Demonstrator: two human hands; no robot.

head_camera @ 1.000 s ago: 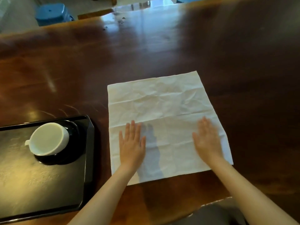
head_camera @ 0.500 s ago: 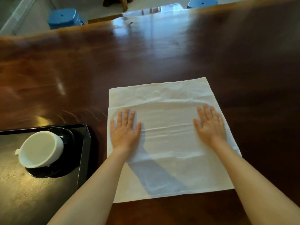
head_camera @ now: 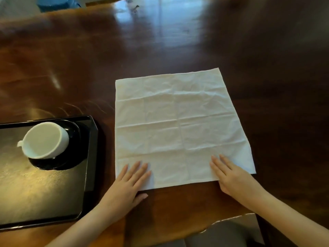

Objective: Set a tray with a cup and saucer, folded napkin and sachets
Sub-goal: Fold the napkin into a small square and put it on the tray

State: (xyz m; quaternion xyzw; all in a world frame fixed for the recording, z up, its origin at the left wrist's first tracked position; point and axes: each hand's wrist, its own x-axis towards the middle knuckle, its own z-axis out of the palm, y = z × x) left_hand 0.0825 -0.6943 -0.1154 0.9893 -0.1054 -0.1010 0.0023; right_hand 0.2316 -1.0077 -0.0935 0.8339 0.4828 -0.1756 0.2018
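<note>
A white cloth napkin (head_camera: 178,125) lies spread flat and creased on the dark wooden table. My left hand (head_camera: 127,186) rests flat on its near left corner, fingers apart, thumb off the cloth on the wood. My right hand (head_camera: 231,177) lies flat over the near right edge, fingers apart. Neither hand grips the cloth. To the left stands a black tray (head_camera: 89,157) with a white cup (head_camera: 45,139) on a black saucer (head_camera: 71,157) at its far right part. No sachets are visible.
The table's near edge (head_camera: 231,219) runs just below my right wrist, with grey fabric beneath it. A blue stool (head_camera: 57,3) stands beyond the table's far edge at top left. Bright window glare lies on the far wood.
Both hands have slid back from the napkin's middle to its near edge, smoothing it. The napkin lies flatter than a second ago. The view has shifted slightly.
</note>
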